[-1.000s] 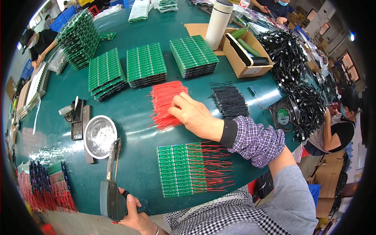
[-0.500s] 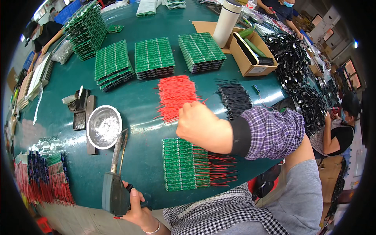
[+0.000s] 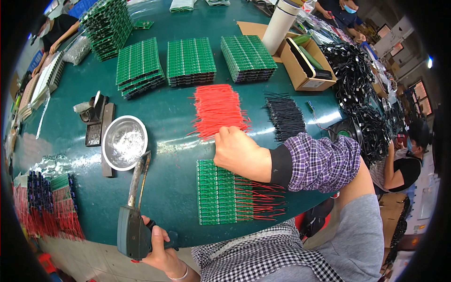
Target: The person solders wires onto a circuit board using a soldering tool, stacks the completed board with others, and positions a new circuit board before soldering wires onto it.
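My left hand [image 3: 162, 253] is wrapped round the handle of a grey-green soldering gun [image 3: 130, 230]. The gun's long tip reaches up to the rim of a round metal bowl [image 3: 105, 149] with silvery residue inside. My right hand [image 3: 240, 152] is closed at the near edge of a heap of cut red wires [image 3: 217, 107]; its fingertips are hidden, so what they pinch does not show. Just below that hand lies a green circuit board panel [image 3: 216, 199], with a row of red wires sticking out from its right side.
Stacks of green board panels [image 3: 191, 58] stand across the back. Black wires [image 3: 285, 117] lie right of the red heap, near a cardboard box [image 3: 305, 83] and a white flask [image 3: 280, 28]. Wired boards [image 3: 61, 199] sit at the left edge. Other people work around the table.
My right hand has drawn slightly back toward me along the red heap's near edge. The soldering gun stays in my left hand near the bowl. The whole view has shifted a little.
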Available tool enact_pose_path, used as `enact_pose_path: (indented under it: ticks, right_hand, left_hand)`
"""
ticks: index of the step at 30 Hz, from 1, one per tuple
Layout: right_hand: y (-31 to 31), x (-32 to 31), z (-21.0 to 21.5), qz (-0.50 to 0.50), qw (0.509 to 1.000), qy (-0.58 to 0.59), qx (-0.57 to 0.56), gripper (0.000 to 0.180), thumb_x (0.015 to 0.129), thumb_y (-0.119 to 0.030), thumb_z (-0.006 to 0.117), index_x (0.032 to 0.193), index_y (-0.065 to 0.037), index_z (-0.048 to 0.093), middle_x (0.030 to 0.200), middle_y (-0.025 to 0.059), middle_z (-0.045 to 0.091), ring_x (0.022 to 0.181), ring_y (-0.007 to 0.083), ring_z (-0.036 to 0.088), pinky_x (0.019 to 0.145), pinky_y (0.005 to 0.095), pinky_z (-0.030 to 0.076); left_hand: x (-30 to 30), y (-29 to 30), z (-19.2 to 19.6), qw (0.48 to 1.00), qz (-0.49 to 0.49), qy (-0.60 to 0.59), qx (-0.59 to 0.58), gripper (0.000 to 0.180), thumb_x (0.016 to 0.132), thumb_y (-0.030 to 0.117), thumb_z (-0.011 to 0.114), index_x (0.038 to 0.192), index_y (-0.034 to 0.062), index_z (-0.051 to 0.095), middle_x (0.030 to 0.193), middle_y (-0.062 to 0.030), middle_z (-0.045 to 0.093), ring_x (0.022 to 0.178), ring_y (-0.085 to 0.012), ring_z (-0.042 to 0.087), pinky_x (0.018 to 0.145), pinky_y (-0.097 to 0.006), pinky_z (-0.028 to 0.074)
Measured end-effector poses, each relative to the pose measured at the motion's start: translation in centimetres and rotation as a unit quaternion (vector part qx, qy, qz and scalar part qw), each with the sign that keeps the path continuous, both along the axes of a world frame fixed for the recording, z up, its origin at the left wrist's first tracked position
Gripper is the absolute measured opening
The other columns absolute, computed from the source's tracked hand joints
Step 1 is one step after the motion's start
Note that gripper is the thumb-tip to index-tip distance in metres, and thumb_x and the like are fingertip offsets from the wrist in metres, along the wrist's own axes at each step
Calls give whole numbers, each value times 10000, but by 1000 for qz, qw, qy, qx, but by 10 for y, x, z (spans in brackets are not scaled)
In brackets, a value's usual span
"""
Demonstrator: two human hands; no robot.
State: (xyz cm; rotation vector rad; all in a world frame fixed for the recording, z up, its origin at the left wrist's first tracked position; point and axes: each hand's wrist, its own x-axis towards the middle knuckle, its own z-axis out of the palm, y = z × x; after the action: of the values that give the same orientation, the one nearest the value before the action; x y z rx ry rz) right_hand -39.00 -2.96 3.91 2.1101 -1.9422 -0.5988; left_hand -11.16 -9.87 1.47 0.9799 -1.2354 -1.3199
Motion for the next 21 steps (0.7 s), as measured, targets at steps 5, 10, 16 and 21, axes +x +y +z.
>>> enact_pose_path:
  ticks: [5,10,16,21]
  right_hand:
    - [9,-11,2,-4,997,-33,-67,113,731,-176,684,751,-65,675,796,46,572,814,207,571,643,322,439]
    - [28,-14,15,-52,965,-228,-121,185,798,-89,646,968,-15,630,956,104,568,864,271,585,716,385,502]
    - [42,2,-6,-73,891,-388,-224,274,790,-11,654,1062,15,666,959,97,583,895,269,612,759,380,534]
    - [42,12,-23,-53,871,-385,-301,235,766,-40,712,993,17,691,936,86,633,851,229,640,701,340,550]
  left_hand:
    - [-4,4,0,999,-9,3,31,484,844,-67,676,1317,-87,573,1158,-218,698,571,-125,523,451,-225,392]
    - [-2,2,16,989,-74,52,115,472,804,-107,668,1270,-96,591,1159,-229,671,629,-159,585,466,-245,457]
    - [-8,7,17,977,-117,26,173,498,789,-98,711,1273,-97,594,1135,-232,682,651,-175,622,465,-258,473]
    - [3,13,-6,978,-129,-138,90,493,745,-73,814,1213,-66,660,1095,-174,720,807,-220,707,698,-313,576]
